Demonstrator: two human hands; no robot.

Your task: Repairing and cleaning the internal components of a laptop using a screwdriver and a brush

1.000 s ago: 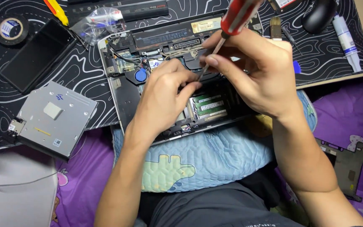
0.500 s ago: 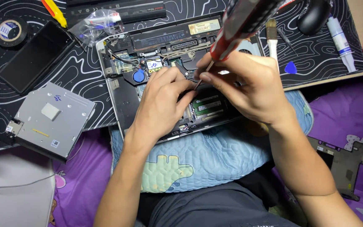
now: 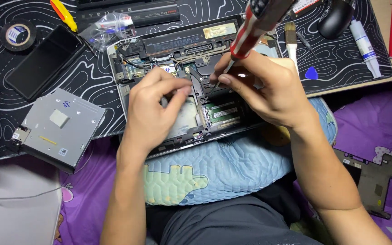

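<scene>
laptop (image 3: 178, 59): opened, bottom cover off, boards, cables and green memory sticks bare; lies at the table's near edge, partly on a blue cushion (image 3: 214, 168)
left hand (image 3: 153, 111): fingers bent, resting on the laptop's middle, holding nothing visible
right hand (image 3: 268, 93): closed on a red screwdriver (image 3: 255, 27), tip inside the laptop

A home bed: purple sheet (image 3: 368, 122), quilted pillow (image 3: 214, 168), opened laptop (image 3: 182, 59).
</scene>
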